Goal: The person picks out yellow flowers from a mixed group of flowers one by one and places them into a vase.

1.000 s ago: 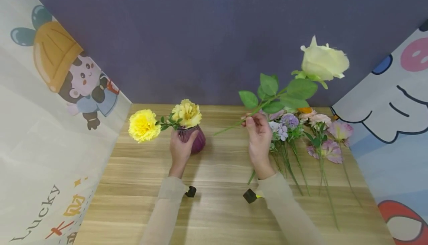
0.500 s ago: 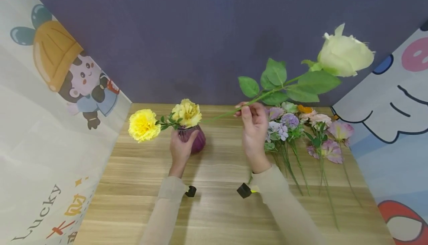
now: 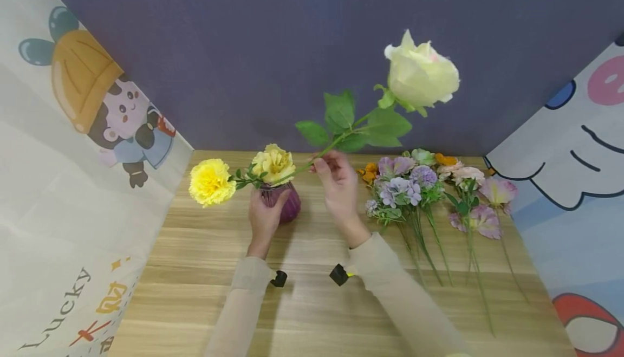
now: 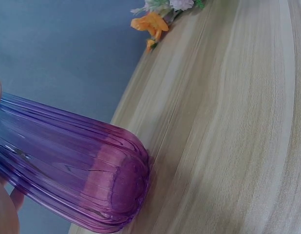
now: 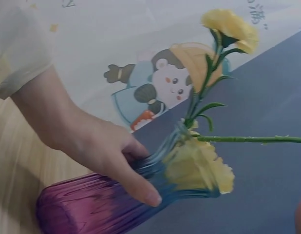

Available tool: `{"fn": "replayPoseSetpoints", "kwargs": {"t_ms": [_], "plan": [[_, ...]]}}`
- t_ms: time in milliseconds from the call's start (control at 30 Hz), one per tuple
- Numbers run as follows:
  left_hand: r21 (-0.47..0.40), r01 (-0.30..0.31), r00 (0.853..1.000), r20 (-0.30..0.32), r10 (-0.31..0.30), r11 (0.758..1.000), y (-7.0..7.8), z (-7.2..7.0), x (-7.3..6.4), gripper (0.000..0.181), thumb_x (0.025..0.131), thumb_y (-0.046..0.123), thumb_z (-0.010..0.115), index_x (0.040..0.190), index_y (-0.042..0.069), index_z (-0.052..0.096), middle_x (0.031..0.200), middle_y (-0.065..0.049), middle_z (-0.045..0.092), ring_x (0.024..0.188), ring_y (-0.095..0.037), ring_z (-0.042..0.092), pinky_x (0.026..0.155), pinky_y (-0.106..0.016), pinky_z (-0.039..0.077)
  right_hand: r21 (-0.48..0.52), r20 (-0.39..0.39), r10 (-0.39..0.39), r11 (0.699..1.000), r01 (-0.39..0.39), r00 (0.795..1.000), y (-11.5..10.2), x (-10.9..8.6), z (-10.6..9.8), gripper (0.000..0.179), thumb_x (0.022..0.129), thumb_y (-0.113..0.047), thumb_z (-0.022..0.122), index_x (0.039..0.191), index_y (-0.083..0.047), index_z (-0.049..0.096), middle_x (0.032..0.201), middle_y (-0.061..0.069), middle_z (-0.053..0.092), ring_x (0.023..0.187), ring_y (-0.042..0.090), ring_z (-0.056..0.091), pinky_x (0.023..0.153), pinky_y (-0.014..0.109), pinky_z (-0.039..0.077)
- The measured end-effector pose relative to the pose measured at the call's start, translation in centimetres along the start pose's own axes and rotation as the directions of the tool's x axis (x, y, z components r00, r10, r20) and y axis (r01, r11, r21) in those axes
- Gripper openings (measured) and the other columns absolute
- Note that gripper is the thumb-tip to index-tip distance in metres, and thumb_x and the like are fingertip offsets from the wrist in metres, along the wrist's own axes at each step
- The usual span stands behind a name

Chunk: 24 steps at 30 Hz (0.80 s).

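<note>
In the head view my left hand (image 3: 265, 217) grips the neck of a ribbed glass vase (image 3: 291, 203), purple below and bluish towards its mouth in the wrist views. Two yellow flowers are in it: a carnation (image 3: 211, 182) leaning out left and a paler bloom (image 3: 274, 163) at the mouth. My right hand (image 3: 339, 192) pinches the stem of a white rose (image 3: 422, 77) with green leaves. The rose slants up to the right. Its stem (image 5: 257, 140) reaches the vase mouth in the right wrist view; whether the tip is inside I cannot tell.
Several artificial flowers lie on the right of the wooden table (image 3: 312, 313), among them a purple bunch (image 3: 401, 190), pink blooms (image 3: 483, 221) and orange ones (image 3: 369, 173). A dark back wall (image 3: 244, 59) and printed side panels enclose the table.
My right hand has moved left with the white rose, bringing its stem end from open space to the vase mouth. My left hand and the vase have stayed in place.
</note>
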<state>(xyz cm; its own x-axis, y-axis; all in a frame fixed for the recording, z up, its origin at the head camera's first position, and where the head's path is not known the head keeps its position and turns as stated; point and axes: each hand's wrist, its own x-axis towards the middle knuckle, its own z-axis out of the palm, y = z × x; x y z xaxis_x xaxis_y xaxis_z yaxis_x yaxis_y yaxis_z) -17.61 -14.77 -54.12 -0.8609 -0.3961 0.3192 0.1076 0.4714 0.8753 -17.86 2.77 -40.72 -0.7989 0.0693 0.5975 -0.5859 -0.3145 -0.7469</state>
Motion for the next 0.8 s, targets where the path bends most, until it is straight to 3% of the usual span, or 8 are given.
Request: {"fn": "replayPoseSetpoints", "kwargs": {"t_ms": [67, 167, 233, 300, 467, 567, 800], "plan": [[-0.001, -0.003, 1.0, 0.004, 0.003, 1.0, 0.0, 0.0, 0.0, 0.078, 0.084, 0.038, 0.085, 0.148, 0.008, 0.052, 0.146, -0.015, 0.058, 0.137, -0.035, 0.054, 0.116, -0.052, 0.042, -0.028, 0.025, -0.004, 1.0, 0.004, 1.0, 0.3, -0.1, 0.3, 0.032, 0.102, -0.008, 0.062, 0.107, 0.022, 0.052, 0.101, -0.005, 0.071, 0.085, 0.009, 0.065, 0.081, 0.023, 0.058], [-0.006, -0.012, 1.0, 0.004, 0.012, 1.0, 0.1, 0.0, 0.0, 0.079, 0.084, 0.038, 0.085, 0.149, 0.008, 0.051, 0.146, -0.016, 0.057, 0.137, -0.035, 0.054, 0.117, -0.052, 0.041, -0.07, 0.053, 0.02, 0.997, -0.016, 0.998, 0.6, -0.3, 0.8, 0.017, 0.099, 0.006, 0.058, 0.106, 0.021, 0.054, 0.099, 0.018, 0.071, 0.086, 0.007, 0.064, 0.082, 0.023, 0.058], [-0.008, -0.016, 1.0, 0.005, 0.016, 1.0, 0.1, 0.0, 0.0, 0.079, 0.084, 0.038, 0.084, 0.149, 0.007, 0.051, 0.146, -0.016, 0.057, 0.137, -0.035, 0.054, 0.117, -0.052, 0.041, -0.088, 0.061, 0.045, 0.995, -0.039, 0.997, 0.8, -0.5, 1.1, 0.012, 0.098, 0.012, 0.056, 0.106, 0.021, 0.055, 0.097, 0.033, 0.066, 0.086, 0.006, 0.064, 0.082, 0.026, 0.058], [-0.011, -0.01, 1.0, 0.006, 0.01, 1.0, 0.1, 0.0, 0.0, 0.08, 0.084, 0.038, 0.084, 0.15, 0.008, 0.051, 0.147, -0.016, 0.057, 0.137, -0.035, 0.054, 0.117, -0.052, 0.041, -0.111, 0.069, 0.064, 0.992, -0.056, 0.996, 1.0, -0.6, 1.3, 0.012, 0.096, 0.015, 0.056, 0.106, 0.02, 0.057, 0.098, 0.039, 0.063, 0.086, 0.01, 0.065, 0.082, 0.029, 0.059], [-0.021, 0.026, 0.999, 0.022, -0.026, 0.999, 0.1, -0.1, 0.0, 0.081, 0.084, 0.041, 0.084, 0.151, 0.011, 0.049, 0.148, -0.014, 0.056, 0.137, -0.033, 0.054, 0.117, -0.052, 0.041, -0.171, 0.102, 0.083, 0.983, -0.065, 0.991, 1.5, -0.9, 1.9, 0.013, 0.096, 0.012, 0.059, 0.108, 0.018, 0.059, 0.1, 0.035, 0.066, 0.089, 0.034, 0.068, 0.086, 0.03, 0.06], [-0.015, 0.036, 0.999, 0.026, -0.035, 0.999, 0.1, -0.1, 0.0, 0.082, 0.084, 0.042, 0.084, 0.151, 0.011, 0.049, 0.147, -0.014, 0.056, 0.137, -0.033, 0.054, 0.117, -0.052, 0.041, -0.242, 0.126, 0.08, 0.969, -0.048, 0.989, 2.1, -1.0, 2.1, 0.014, 0.097, 0.007, 0.062, 0.108, 0.015, 0.062, 0.1, 0.031, 0.07, 0.088, 0.041, 0.068, 0.083, 0.027, 0.06], [0.006, 0.027, 1.0, 0.008, -0.027, 1.0, 0.0, -0.1, 0.1, 0.078, 0.083, 0.039, 0.085, 0.147, 0.008, 0.053, 0.144, -0.017, 0.059, 0.136, -0.035, 0.054, 0.115, -0.052, 0.043, -0.369, 0.177, 0.007, 0.927, 0.06, 0.984, 3.6, -1.4, 2.5, 0.012, 0.097, -0.001, 0.067, 0.106, 0.007, 0.068, 0.097, 0.021, 0.074, 0.084, 0.032, 0.069, 0.079, 0.031, 0.06]]}}
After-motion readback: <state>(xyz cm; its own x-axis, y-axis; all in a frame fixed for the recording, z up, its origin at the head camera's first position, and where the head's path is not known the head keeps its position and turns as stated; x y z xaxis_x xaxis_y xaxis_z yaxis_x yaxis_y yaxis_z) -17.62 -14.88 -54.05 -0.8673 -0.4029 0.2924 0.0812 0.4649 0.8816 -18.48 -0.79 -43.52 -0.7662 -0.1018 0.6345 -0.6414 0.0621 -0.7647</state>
